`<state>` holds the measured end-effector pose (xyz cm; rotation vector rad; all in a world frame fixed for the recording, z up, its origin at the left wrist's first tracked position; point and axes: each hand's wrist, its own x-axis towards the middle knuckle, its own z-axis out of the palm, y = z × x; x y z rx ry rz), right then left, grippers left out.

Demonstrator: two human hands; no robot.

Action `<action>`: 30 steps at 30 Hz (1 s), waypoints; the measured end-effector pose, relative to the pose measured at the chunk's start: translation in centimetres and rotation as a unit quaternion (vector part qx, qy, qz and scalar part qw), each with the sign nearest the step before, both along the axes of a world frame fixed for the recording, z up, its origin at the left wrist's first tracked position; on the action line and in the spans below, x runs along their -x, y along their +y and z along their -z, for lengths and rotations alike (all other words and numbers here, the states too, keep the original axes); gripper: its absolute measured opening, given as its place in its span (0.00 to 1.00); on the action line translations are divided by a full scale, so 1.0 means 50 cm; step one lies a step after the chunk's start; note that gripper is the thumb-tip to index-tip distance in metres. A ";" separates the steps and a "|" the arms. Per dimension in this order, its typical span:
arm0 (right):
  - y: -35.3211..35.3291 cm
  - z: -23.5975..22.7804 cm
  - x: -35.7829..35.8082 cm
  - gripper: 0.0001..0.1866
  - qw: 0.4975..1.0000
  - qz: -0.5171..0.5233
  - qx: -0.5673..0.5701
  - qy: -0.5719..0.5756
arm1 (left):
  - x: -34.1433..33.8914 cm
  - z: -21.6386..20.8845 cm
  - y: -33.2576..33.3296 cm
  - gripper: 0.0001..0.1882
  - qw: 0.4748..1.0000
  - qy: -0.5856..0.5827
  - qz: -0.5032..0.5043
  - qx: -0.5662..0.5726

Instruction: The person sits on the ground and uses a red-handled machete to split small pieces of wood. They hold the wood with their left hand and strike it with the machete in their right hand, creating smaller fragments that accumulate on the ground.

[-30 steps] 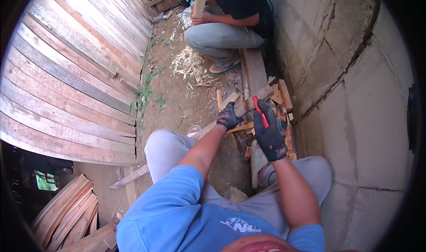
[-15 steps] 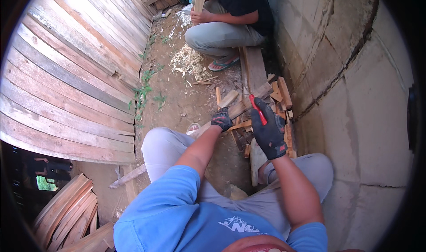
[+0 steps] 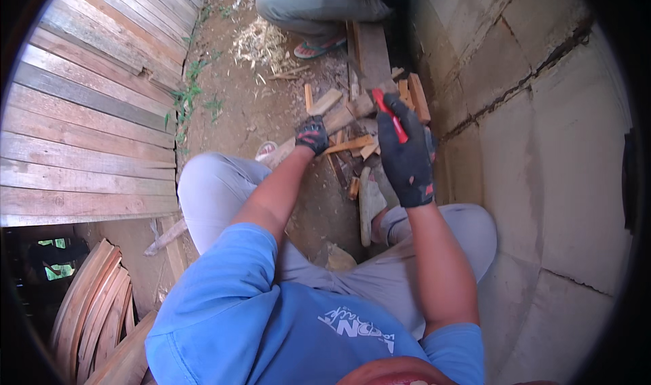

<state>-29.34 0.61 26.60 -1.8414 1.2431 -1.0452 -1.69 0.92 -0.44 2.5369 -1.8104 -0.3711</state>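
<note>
Splitting kindling looks underway: the gloved left hand clasps a thin wood strip over the scrap pile ahead; the right hand grips a red-handled tool raised, needing a careful downward strike

Soft daylight, sharp centre (fisheye-bent, dark rim).

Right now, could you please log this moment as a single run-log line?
left hand: gloved, gripping wood strip | right hand: gloved, holding red-handled tool | wood scrap pile: ahead on dirt | another person: seated beyond
</note>
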 end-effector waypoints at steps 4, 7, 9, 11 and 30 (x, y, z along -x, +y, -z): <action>-0.037 -0.033 0.037 0.19 0.997 0.075 0.000 -0.012 | -0.008 -0.049 -0.045 0.24 0.999 0.031 0.001 0.025; -0.063 -0.030 0.058 0.18 0.992 0.114 0.012 -0.048 | -0.009 -0.088 -0.054 0.25 0.998 0.027 -0.013 0.058; -0.066 -0.029 0.067 0.18 0.989 0.134 0.013 -0.067 | 0.015 -0.103 -0.059 0.24 0.997 0.003 -0.008 0.075; -0.058 -0.028 0.069 0.18 0.987 0.137 0.003 -0.083 | 0.028 -0.061 -0.048 0.23 0.996 -0.031 0.010 0.087; -0.054 -0.035 0.075 0.17 0.984 0.128 -0.029 -0.119 | 0.026 0.051 -0.001 0.34 0.991 0.050 0.128 0.006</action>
